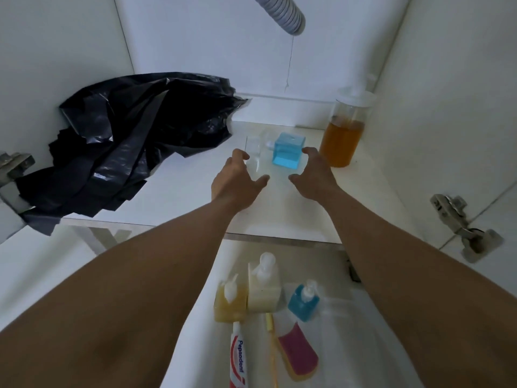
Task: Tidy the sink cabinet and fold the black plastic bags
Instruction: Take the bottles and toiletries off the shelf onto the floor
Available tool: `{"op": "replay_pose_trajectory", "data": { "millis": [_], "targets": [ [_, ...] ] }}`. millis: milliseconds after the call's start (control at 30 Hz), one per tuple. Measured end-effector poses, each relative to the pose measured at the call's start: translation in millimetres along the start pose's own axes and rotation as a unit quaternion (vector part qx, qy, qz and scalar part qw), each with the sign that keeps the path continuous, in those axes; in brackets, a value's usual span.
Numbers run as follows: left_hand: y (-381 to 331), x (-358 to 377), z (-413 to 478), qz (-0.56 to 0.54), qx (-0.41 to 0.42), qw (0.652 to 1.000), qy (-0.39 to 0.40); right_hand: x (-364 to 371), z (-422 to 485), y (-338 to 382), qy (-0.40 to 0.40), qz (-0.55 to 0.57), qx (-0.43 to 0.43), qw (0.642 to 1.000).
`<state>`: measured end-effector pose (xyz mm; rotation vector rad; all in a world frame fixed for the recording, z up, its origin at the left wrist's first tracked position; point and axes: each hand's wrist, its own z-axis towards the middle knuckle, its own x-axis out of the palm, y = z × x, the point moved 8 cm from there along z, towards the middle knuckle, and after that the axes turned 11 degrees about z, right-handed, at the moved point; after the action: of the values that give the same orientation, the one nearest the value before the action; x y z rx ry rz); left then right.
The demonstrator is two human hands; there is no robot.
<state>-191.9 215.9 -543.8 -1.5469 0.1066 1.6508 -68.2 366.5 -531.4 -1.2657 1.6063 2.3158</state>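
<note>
Both hands reach into the cabinet (279, 197).
Left hand (235, 180) and right hand (313, 175), spread wide and empty, flank a blue bottle (288, 149); black bags (126, 141) at nine o'clock.

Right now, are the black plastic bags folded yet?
Not folded. The black plastic bags lie crumpled in a loose heap at the cabinet's left, one edge overhanging the shelf front.

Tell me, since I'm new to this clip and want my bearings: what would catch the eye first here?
The crumpled heap of black plastic bags fills the cabinet's back left and stands out sharply against the white walls. At centre, the left hand and right hand reach in with fingers spread, on either side of a clear tray holding a blue bottle. A jar of amber liquid stands at the back right.
</note>
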Motion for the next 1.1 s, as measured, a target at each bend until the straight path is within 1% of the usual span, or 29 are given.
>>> {"op": "replay_pose_trajectory", "data": {
  "millis": [100, 167, 233, 300, 333, 467, 533, 600, 667, 733, 800, 867, 967, 1033, 1100],
  "targets": [
    [-2.5, 10.0, 5.8, 0.002, -0.004, 0.999, -0.048, 8.1, 13.6, -4.1, -0.044, -0.011, -0.022, 0.999],
    [-2.9, 16.7, 9.8, 0.017, 0.000, 0.997, -0.075, 16.0, 25.0, -5.7, -0.026, -0.045, -0.043, 0.998],
    [-2.7, 23.6, 13.0, 0.040, 0.012, 0.996, -0.084, 19.1, 33.5, -8.4, -0.004, -0.074, -0.057, 0.996],
    [-3.0, 26.8, 15.6, 0.061, 0.020, 0.994, -0.087, 17.3, 38.1, -10.7, -0.010, -0.075, -0.070, 0.995],
    [-4.2, 27.5, 16.1, 0.076, 0.025, 0.993, -0.091, 15.4, 38.8, -10.2, -0.025, -0.067, -0.079, 0.994],
    [-12.2, 27.9, 12.1, 0.133, 0.053, 0.983, -0.111, 1.4, 32.0, 4.4, -0.133, -0.038, -0.128, 0.982],
    [-15.2, 27.4, 8.2, 0.149, 0.066, 0.979, -0.123, -1.3, 30.4, 10.9, -0.133, -0.026, -0.131, 0.982],
    [-19.1, 25.8, 4.5, 0.154, 0.085, 0.975, -0.133, -2.0, 31.9, 14.7, -0.120, -0.051, -0.111, 0.985],
    [-22.3, 22.2, 2.0, 0.146, 0.097, 0.976, -0.127, -2.6, 33.6, 19.3, -0.100, -0.099, -0.084, 0.986],
    [-22.5, 17.4, 0.0, 0.142, 0.103, 0.979, -0.103, -2.9, 32.7, 22.0, -0.061, -0.144, -0.046, 0.987],
    [-20.7, 10.2, -3.0, 0.146, 0.106, 0.980, -0.081, -6.0, 28.0, 24.0, -0.001, -0.180, -0.005, 0.984],
    [-19.0, 0.6, -7.5, 0.156, 0.110, 0.979, -0.069, -10.7, 16.9, 28.5, 0.067, -0.220, 0.026, 0.973],
    [-22.0, -17.6, -13.6, 0.195, 0.125, 0.971, -0.065, -14.5, -4.9, 34.2, 0.152, -0.289, 0.063, 0.943],
    [-26.9, -30.2, -16.8, 0.209, 0.125, 0.969, -0.047, -18.3, -17.9, 38.1, 0.173, -0.298, 0.074, 0.936],
    [-29.7, -42.4, -20.1, 0.203, 0.113, 0.972, -0.019, -26.1, -29.2, 41.1, 0.175, -0.303, 0.082, 0.933]
  ]
}}
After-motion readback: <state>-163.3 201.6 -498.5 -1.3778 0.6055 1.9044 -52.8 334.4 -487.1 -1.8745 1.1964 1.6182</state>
